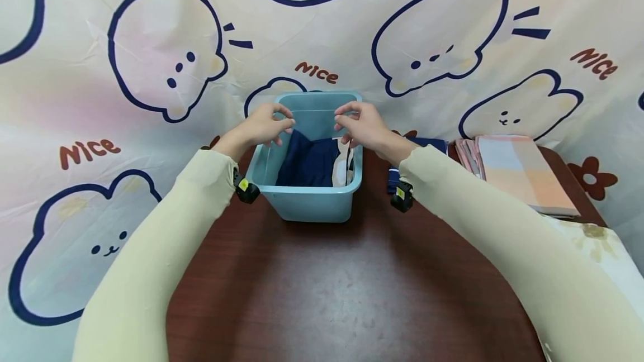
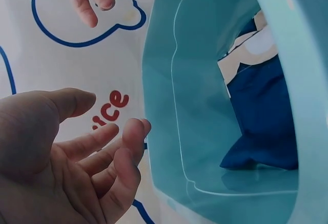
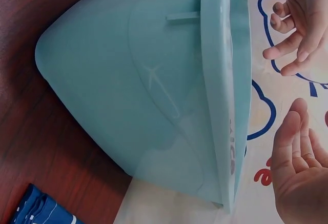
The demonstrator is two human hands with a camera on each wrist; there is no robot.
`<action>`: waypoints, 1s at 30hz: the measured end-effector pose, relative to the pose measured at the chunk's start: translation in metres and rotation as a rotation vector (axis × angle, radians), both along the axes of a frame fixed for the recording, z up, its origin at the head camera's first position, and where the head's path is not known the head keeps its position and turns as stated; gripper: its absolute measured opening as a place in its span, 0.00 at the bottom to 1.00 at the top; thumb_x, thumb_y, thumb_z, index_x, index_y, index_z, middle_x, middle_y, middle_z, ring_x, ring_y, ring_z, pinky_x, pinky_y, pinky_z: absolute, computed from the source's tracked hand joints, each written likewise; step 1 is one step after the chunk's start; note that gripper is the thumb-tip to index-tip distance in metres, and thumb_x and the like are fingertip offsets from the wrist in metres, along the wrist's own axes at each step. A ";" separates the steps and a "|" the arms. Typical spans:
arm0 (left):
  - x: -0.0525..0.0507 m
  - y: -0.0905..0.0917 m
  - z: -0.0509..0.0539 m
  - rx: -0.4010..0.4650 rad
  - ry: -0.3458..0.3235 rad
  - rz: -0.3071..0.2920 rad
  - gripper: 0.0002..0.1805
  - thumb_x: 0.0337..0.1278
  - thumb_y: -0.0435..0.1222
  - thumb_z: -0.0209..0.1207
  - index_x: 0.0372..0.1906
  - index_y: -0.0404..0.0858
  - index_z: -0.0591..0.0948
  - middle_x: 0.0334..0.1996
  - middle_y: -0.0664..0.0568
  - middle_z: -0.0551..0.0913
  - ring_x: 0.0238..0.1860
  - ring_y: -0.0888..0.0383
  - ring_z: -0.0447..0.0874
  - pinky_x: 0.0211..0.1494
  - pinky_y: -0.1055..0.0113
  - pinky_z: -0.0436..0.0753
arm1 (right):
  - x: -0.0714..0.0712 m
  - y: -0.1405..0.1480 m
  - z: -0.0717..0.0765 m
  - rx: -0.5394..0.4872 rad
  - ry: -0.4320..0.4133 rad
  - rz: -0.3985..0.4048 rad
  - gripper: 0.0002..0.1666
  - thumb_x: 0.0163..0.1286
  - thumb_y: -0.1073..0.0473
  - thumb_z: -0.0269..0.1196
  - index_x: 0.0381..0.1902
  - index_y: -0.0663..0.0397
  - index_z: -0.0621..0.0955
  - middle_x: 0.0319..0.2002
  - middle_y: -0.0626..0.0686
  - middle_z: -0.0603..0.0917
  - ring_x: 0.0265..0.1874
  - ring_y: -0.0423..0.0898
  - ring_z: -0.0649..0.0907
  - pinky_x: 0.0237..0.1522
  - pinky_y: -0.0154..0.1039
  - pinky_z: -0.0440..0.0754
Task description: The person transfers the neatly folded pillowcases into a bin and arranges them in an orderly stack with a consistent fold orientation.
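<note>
A light blue plastic bin [image 1: 312,205] stands on the dark table against the patterned backdrop. Inside it lies folded navy cloth [image 1: 314,161], with a cream-and-white patterned piece [image 1: 341,163] along the right side. Above the bin's left part hovers my left hand [image 1: 266,123], its fingers loosely bent and holding nothing. My right hand [image 1: 364,124] hangs over the right rim in a similar pose, also holding nothing. Both palms face each other in the left wrist view, where the navy cloth [image 2: 264,111] sits low in the bin, apart from the fingers.
To the right of the bin lies folded navy fabric [image 1: 427,144], partly behind my right arm. Farther right is a stack of folded checked cloth [image 1: 523,172]. A white floral cloth [image 1: 598,244] lies at the table's right edge. Brown tabletop [image 1: 322,289] extends in front.
</note>
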State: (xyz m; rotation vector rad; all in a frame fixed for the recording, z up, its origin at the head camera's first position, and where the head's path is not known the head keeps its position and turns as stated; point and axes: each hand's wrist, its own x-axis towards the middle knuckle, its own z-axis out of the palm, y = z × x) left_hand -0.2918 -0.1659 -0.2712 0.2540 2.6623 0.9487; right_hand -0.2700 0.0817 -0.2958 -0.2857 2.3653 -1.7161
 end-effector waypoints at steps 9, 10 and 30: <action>0.005 0.008 0.003 0.006 0.025 -0.029 0.21 0.77 0.44 0.48 0.66 0.38 0.72 0.53 0.40 0.86 0.24 0.61 0.82 0.28 0.68 0.77 | 0.006 0.015 -0.005 0.009 0.045 -0.013 0.15 0.80 0.56 0.53 0.57 0.55 0.78 0.38 0.51 0.86 0.24 0.46 0.83 0.28 0.36 0.81; 0.006 0.009 0.002 0.010 0.026 -0.032 0.21 0.77 0.44 0.48 0.66 0.38 0.72 0.53 0.40 0.86 0.24 0.61 0.82 0.27 0.68 0.77 | 0.007 0.018 -0.007 0.015 0.050 -0.018 0.15 0.80 0.56 0.53 0.57 0.55 0.79 0.38 0.50 0.86 0.24 0.46 0.84 0.28 0.36 0.81; 0.027 0.040 -0.003 -0.003 0.059 -0.118 0.20 0.77 0.44 0.50 0.66 0.41 0.73 0.51 0.43 0.87 0.25 0.56 0.82 0.27 0.67 0.78 | 0.017 0.061 -0.029 0.101 0.120 -0.021 0.17 0.80 0.56 0.53 0.57 0.60 0.78 0.38 0.53 0.85 0.25 0.46 0.83 0.28 0.37 0.82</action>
